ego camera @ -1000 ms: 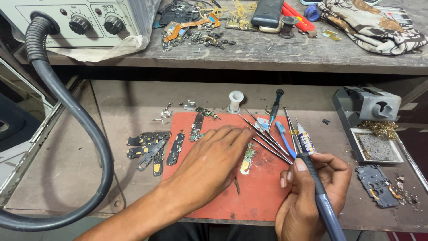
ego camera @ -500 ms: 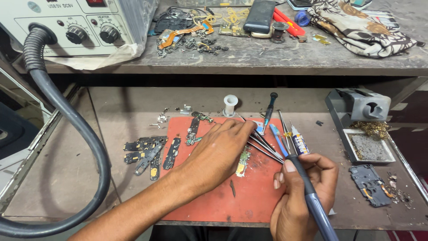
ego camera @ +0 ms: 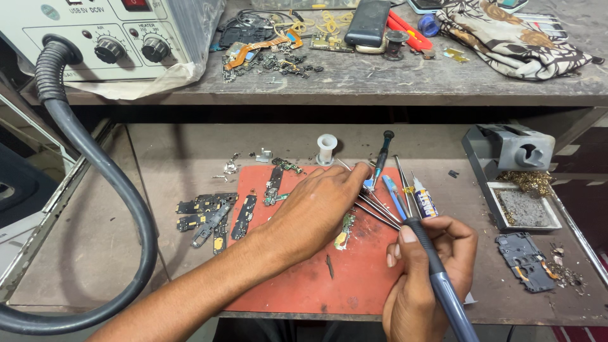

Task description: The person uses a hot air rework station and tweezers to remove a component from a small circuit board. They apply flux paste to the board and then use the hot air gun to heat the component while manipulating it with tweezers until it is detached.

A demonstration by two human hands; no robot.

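Observation:
My left hand [ego camera: 320, 206] lies palm down across a red mat [ego camera: 285, 288], and its fingertips touch a bundle of metal tweezers [ego camera: 380, 209] at the mat's far right. A small green and yellow circuit board [ego camera: 344, 232] sits on the mat just under that hand. My right hand [ego camera: 453, 256] is near the table's front edge and grips the blue-grey handle of a soldering iron [ego camera: 443, 294], tip pointing away from me. A black screwdriver [ego camera: 382, 155], a blue tool [ego camera: 394, 195] and a small tube [ego camera: 425, 204] lie beside the tweezers.
Dark phone boards [ego camera: 212, 215] lie left of the mat, with a white spool [ego camera: 327, 149] behind it. A grey iron stand with a tray [ego camera: 522, 206] and a phone frame part [ego camera: 525, 259] are at right. A rework station [ego camera: 107, 38] with a thick hose [ego camera: 107, 183] stands at left, and a cluttered shelf [ego camera: 380, 82] runs above.
My left hand has slid further right and away from me, up to the tweezers. My right hand has kept hold of the soldering iron and barely moved.

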